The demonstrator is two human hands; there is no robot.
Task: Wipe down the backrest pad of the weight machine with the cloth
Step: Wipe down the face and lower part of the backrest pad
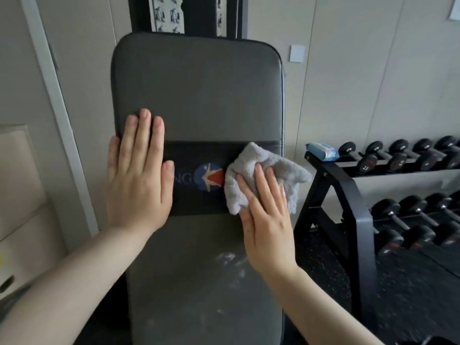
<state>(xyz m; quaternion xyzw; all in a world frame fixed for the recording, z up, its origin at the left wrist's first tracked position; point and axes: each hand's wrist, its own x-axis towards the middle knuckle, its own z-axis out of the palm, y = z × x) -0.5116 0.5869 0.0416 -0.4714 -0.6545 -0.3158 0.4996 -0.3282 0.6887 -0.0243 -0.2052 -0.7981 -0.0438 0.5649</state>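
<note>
The dark grey backrest pad [196,90] fills the middle of the view, upright, with a black logo band across its middle. My left hand [138,175] lies flat on the pad's left edge, fingers together and pointing up, holding nothing. My right hand [263,215] presses a crumpled light grey cloth [251,170] against the right end of the logo band. The cloth bunches out above and to the right of my fingers, past the pad's right edge. Whitish smears [230,262] show on the pad below my right wrist.
A black dumbbell rack [348,195] stands close on the right, with several dumbbells [408,215] on two tiers and a blue wipes pack [321,150] on its top corner. Behind the pad is the machine's black frame [139,13]. A beige wall and a cardboard box [17,175] are on the left.
</note>
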